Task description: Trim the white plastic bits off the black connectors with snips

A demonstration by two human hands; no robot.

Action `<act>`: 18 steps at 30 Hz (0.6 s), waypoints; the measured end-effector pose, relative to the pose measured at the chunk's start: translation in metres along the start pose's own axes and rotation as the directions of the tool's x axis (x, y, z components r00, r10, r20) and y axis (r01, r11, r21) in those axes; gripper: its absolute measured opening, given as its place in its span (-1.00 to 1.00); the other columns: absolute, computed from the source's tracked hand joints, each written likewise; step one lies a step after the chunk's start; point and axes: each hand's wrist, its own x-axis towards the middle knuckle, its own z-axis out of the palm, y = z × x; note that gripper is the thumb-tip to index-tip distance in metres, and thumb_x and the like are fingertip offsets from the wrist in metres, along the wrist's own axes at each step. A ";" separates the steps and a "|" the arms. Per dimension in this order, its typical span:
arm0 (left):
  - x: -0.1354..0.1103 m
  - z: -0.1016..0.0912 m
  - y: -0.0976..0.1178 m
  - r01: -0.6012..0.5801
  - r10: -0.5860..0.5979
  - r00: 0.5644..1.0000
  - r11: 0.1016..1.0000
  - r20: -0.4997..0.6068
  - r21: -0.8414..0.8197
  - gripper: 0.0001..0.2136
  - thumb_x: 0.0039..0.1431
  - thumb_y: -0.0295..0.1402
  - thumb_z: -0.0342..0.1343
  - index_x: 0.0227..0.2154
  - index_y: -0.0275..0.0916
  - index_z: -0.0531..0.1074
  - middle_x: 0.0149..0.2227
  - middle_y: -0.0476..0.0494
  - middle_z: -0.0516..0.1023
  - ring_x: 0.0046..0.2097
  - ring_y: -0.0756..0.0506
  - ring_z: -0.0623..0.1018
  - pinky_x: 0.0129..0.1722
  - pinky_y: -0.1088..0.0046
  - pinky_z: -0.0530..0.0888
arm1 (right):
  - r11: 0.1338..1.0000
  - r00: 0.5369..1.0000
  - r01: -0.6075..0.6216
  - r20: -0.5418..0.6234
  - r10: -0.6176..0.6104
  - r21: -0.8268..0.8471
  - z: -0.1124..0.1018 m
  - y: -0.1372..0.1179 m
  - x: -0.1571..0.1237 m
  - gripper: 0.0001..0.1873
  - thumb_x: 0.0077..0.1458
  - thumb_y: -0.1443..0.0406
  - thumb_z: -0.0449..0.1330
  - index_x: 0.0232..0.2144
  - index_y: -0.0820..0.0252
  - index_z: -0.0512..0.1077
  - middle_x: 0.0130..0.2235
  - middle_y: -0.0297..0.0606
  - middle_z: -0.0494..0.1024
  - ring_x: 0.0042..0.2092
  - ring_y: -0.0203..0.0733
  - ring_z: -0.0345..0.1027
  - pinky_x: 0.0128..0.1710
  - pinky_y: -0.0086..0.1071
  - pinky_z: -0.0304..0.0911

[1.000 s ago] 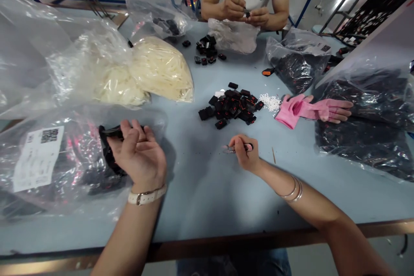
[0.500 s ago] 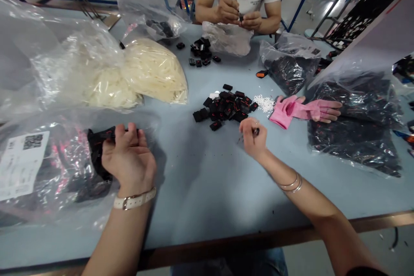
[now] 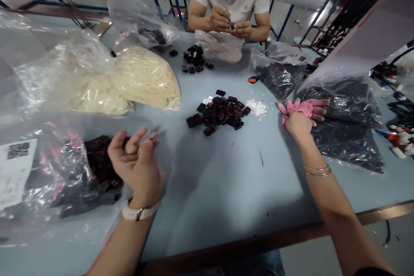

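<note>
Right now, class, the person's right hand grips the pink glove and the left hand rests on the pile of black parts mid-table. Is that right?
No: the head view shows the left hand open above the clear bag, apart from the pile. The right hand does grip the pink glove.

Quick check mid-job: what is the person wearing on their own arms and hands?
Both forearms are bare. The left hand has a cream strap watch with a metal buckle at its wrist. The right hand has two thin metal bangles at its wrist. Neither hand is gloved; the pink glove is not worn.
</note>
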 end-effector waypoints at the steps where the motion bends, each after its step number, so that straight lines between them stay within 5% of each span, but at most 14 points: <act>1: -0.005 0.002 0.001 -0.009 0.008 1.000 1.000 0.023 0.015 -0.56 -0.18 -0.43 0.26 -0.17 -0.17 0.30 -0.27 -0.02 0.54 -0.33 0.02 0.55 -0.34 0.49 0.44 | 0.999 0.999 -0.041 -0.011 0.041 0.005 -0.003 0.005 -0.001 -0.43 0.25 0.19 0.00 0.26 0.25 0.20 0.12 0.32 0.35 0.04 0.26 0.35 -0.15 0.04 0.28; 4: -0.018 0.003 0.002 -0.030 0.019 0.992 0.996 0.127 0.083 -0.75 -0.07 -0.39 0.26 -0.27 -0.21 0.41 -0.33 -0.04 0.57 -0.37 0.02 0.54 -0.36 0.50 0.44 | 0.992 0.994 -0.082 -0.061 0.088 0.095 -0.016 0.007 0.002 -0.47 0.29 0.17 -0.07 0.20 0.30 0.29 0.11 0.33 0.35 0.07 0.26 0.32 -0.12 0.02 0.27; 8: -0.025 0.000 0.000 -0.055 -0.005 0.969 0.971 0.248 0.232 -0.90 0.03 -0.31 0.22 -0.39 -0.19 0.48 -0.38 -0.03 0.57 -0.41 0.00 0.51 -0.40 0.48 0.44 | 0.977 0.991 0.057 -0.127 -0.031 0.204 -0.023 -0.016 0.022 -0.57 0.22 0.37 -0.06 0.06 0.21 0.44 -0.02 0.08 0.51 0.00 0.06 0.39 -0.01 -0.12 0.24; 18: -0.026 0.000 -0.004 -0.017 -0.139 0.923 0.916 0.358 0.401 -0.85 0.01 -0.26 0.17 -0.41 -0.23 0.49 -0.43 -0.08 0.59 -0.46 -0.01 0.52 -0.45 0.49 0.46 | 0.964 0.971 0.183 0.115 -0.208 0.192 0.010 -0.049 0.078 -0.55 0.04 0.51 0.05 -0.03 0.34 0.50 -0.07 0.07 0.56 -0.09 -0.05 0.45 -0.07 -0.30 0.26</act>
